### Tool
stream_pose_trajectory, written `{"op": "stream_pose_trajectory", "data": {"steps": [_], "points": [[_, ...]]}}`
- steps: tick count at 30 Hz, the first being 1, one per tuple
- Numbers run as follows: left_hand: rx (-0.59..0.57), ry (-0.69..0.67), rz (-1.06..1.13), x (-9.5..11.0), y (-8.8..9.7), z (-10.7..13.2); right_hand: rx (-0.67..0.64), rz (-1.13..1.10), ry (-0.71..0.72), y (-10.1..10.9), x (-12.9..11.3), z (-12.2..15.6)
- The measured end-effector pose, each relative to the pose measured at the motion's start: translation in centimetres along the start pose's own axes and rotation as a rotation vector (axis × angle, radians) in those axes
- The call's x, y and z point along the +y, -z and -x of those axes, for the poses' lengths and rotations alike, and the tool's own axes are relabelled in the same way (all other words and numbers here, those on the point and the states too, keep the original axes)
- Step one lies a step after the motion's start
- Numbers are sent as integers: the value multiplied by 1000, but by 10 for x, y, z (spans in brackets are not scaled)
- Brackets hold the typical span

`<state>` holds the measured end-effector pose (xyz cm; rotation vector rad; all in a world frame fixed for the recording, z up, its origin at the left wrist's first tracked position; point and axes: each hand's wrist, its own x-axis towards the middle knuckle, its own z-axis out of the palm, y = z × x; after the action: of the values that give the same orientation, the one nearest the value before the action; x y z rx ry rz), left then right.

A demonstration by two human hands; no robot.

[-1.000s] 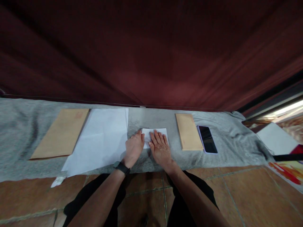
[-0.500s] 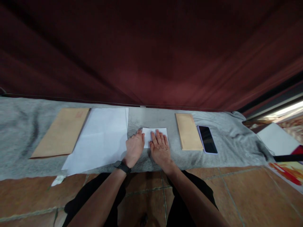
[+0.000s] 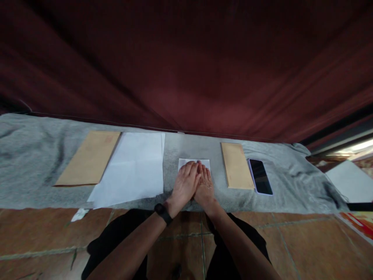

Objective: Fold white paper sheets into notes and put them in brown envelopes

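Note:
A small folded white paper (image 3: 186,162) lies on the grey cloth (image 3: 37,155) in front of me. Both palms press flat on it, side by side and touching. My left hand (image 3: 185,184) has a black band at the wrist and covers the paper's left part with its fingers stretched out. Over the right part lies my right hand (image 3: 205,184), fingers also straight. Only the paper's far edge shows past my fingertips.
A large white sheet (image 3: 132,167) and a brown envelope (image 3: 90,163) lie to the left. To the right are a narrower brown envelope (image 3: 236,165) and a dark phone (image 3: 260,176). A dark red curtain (image 3: 186,70) hangs behind. Brown tiles (image 3: 305,241) lie below.
My left hand has slid right from the paper's left edge onto the paper, meeting my right hand. The view has shifted a little, so everything sits further right in the picture.

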<state>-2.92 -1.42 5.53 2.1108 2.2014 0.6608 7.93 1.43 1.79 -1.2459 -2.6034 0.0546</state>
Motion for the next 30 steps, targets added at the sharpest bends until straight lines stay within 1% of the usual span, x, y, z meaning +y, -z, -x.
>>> {"op": "stream_pose_trajectory", "data": {"steps": [1, 2, 4, 6, 11, 14, 17, 20, 25, 30], "points": [[6, -37, 55, 3, -7, 2, -1, 6, 21, -1, 1, 1], [3, -39, 91, 5, -13, 3, 1, 12, 35, -2, 1, 2], [-20, -7, 112, 5, -23, 5, 6, 25, 41, -2, 2, 2], [-52, 19, 94, 2, -27, 6, -1, 39, 35, -1, 2, 2], [-95, 62, -3, -6, -23, 9, -22, 44, -24, 0, 6, 0], [-89, 90, -53, -9, -21, 10, 15, 10, -69, 0, 12, 1], [-83, 86, -80, -12, -22, 12, 61, -12, -92, 0, 18, 4], [-76, 111, -104, -13, -23, 13, 77, -8, -109, 1, 25, 6], [-66, 168, -136, -16, -21, 13, 88, 22, -116, 3, 35, 9], [-63, 202, -161, -22, -20, 16, 146, 8, -122, 1, 44, 15]]}}
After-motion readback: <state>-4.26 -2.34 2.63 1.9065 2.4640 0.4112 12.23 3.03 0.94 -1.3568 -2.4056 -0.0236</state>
